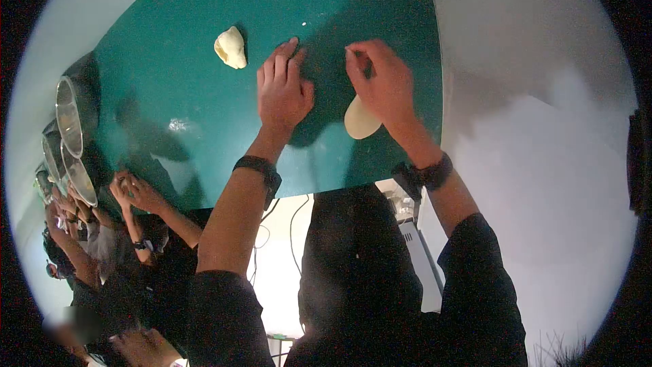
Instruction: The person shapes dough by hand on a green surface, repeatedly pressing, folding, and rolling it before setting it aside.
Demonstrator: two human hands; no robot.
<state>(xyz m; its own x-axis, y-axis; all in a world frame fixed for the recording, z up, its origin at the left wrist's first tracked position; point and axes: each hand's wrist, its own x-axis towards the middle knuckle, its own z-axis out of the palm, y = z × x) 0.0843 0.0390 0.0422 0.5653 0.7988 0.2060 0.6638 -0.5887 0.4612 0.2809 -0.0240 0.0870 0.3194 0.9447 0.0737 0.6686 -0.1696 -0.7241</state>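
A lump of pale dough lies on the green tabletop, up and to the left of my left hand. My left hand is over the table, palm down, with its fingers apart and nothing visible in it. To the right, my right hand has its fingertips pressed together; whatever may be between them is too small to make out. A flat, rounded pale piece of dough is just below my right hand, partly covered by it. A tiny white bit sits above my left hand.
Metal bowls stand at the table's left edge. A co-worker's hands are together over the lower left of the table, with other people beyond. Powdery white marks show on the tabletop. A pale wall rises past the right edge.
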